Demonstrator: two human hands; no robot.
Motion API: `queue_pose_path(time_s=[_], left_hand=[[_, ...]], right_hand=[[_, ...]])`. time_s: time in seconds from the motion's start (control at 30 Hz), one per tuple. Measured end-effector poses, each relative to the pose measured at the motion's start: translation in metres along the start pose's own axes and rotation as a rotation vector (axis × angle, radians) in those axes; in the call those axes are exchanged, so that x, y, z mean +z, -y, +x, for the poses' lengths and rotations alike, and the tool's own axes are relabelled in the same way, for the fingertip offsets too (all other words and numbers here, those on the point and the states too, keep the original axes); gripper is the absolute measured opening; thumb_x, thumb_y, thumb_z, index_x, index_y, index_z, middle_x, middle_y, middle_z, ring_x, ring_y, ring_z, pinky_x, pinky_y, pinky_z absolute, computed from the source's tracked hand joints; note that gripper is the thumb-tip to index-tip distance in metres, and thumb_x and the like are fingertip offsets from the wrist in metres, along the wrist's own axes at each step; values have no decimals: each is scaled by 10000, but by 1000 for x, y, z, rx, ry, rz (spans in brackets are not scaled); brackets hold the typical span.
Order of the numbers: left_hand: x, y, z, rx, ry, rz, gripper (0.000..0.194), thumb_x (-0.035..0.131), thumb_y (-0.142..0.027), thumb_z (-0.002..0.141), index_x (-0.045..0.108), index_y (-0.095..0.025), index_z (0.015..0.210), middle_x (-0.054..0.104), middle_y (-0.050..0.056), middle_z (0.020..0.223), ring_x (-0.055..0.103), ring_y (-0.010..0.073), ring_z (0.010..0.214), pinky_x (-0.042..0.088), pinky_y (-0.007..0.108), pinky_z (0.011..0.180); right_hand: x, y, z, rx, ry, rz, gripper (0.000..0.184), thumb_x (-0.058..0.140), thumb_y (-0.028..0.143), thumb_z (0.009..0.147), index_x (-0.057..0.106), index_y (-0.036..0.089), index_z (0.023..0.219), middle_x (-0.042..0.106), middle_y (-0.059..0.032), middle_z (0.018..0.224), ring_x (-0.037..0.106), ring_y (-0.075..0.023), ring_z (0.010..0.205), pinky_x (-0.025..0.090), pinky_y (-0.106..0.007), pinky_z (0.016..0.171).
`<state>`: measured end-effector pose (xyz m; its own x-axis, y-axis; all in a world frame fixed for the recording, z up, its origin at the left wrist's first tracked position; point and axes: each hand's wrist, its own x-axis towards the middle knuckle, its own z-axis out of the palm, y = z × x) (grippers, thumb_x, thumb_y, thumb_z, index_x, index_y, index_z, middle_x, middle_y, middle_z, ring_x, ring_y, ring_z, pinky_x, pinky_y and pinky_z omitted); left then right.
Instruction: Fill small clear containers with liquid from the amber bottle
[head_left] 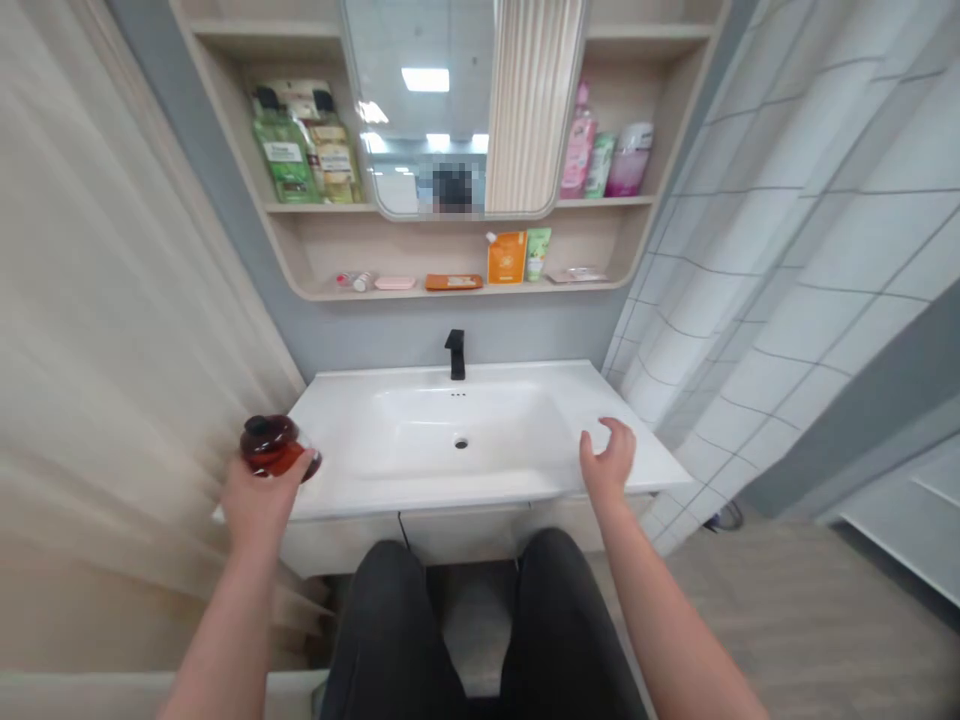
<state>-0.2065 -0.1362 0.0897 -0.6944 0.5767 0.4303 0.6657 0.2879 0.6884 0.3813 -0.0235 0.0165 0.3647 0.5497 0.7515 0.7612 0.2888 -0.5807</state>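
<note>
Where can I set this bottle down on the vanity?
The widest bare patch is the white counter right of the basin, between it and the tiled wall, by your right hand. A narrower strip runs left of the basin, beside your left hand and the amber bottle. The lower shelf is crowded, with an orange packet and a tube.

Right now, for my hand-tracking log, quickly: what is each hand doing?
Left hand: closed, holding an amber bottle.
Right hand: open, holding nothing.
</note>
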Motion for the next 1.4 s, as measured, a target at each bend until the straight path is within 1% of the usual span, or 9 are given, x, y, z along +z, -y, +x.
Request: queue_pose_path(time_s=[0.13, 0.2, 0.27, 0.37, 0.53, 0.77, 0.93, 1.13, 1.4], left_hand=[[34, -45, -29, 61, 156, -231, 784, 894, -658, 694, 655, -205, 1288, 803, 120, 1172, 772, 353, 1097, 610, 492, 992], [64, -69, -50, 114, 316, -373, 706, 903, -597, 719, 667, -217, 1266, 813, 110, 1156, 785, 332, 1070, 609, 459, 976], [96, -91, -71, 172, 432, -416, 689, 952, -532, 682, 680, -222, 1233, 817, 119, 1140, 785, 340, 1061, 599, 455, 968], [139, -116, -100, 231, 577, -496, 672, 980, -465, 685, 687, -227, 1241, 816, 131, 1144, 779, 344, 1061, 585, 464, 976], [179, -125, -122, 228, 668, -586, 619, 958, -372, 719, 691, -202, 1251, 782, 156, 1189, 751, 358, 1133, 567, 512, 1049], [190, -123, -103, 277, 784, -897, 708, 819, -456, 871, 603, -246, 1512, 643, 172, 1558, 594, 341, 1477, 442, 550, 1252], [201, -140, -107, 233, 787, -980, 491, 691, -536, 969, 737, -226, 1348, 702, 148, 1480, 635, 316, 1421, 437, 504, 1275], [219, -136, -111, 206, 748, -930, 474, 661, -583, 985, 760, -212, 1264, 728, 155, 1398, 654, 300, 1365, 464, 484, 1245], [227, -130, -116, 80, 738, -959, 390, 809, -429, 864, 700, -211, 1169, 754, 147, 1325, 733, 275, 1187, 548, 494, 1133]], right_hand=[[34, 62, -31, -37, 474, 331, 217, 667, 399, 938, 717, 244, 1081, 761, -118, 1112, 703, -323, 1106, 565, -524, 1022], [57, 95, -46, 33, 697, 509, 411, 775, 405, 873, 722, 270, 1258, 755, -125, 1272, 714, -321, 1157, 596, -491, 953], [78, 122, -57, 116, 863, 642, 781, 919, 429, 751, 632, 318, 1469, 666, -129, 1500, 680, -329, 1287, 603, -484, 982], [105, 146, -63, 194, 1011, 773, 1095, 996, 409, 644, 490, 327, 1611, 592, -147, 1597, 654, -332, 1342, 603, -469, 1005], [126, 147, -60, 166, 1009, 770, 763, 926, 351, 664, 623, 237, 1354, 756, -80, 1276, 716, -317, 1169, 563, -482, 1066], [130, 138, -63, 328, 991, 695, 746, 909, 297, 597, 598, 236, 1273, 752, -11, 1079, 709, -251, 924, 609, -427, 886], [136, 134, -64, 323, 943, 628, 811, 909, 210, 543, 590, 250, 1288, 754, -5, 1087, 710, -253, 947, 608, -401, 859], [142, 134, -62, 364, 930, 547, 687, 966, 220, 529, 648, 253, 1137, 759, 25, 934, 720, -239, 857, 620, -393, 817], [139, 143, -56, 523, 1106, 730, 638, 960, 252, 543, 669, 233, 1111, 746, 31, 814, 706, -211, 732, 605, -340, 653]])
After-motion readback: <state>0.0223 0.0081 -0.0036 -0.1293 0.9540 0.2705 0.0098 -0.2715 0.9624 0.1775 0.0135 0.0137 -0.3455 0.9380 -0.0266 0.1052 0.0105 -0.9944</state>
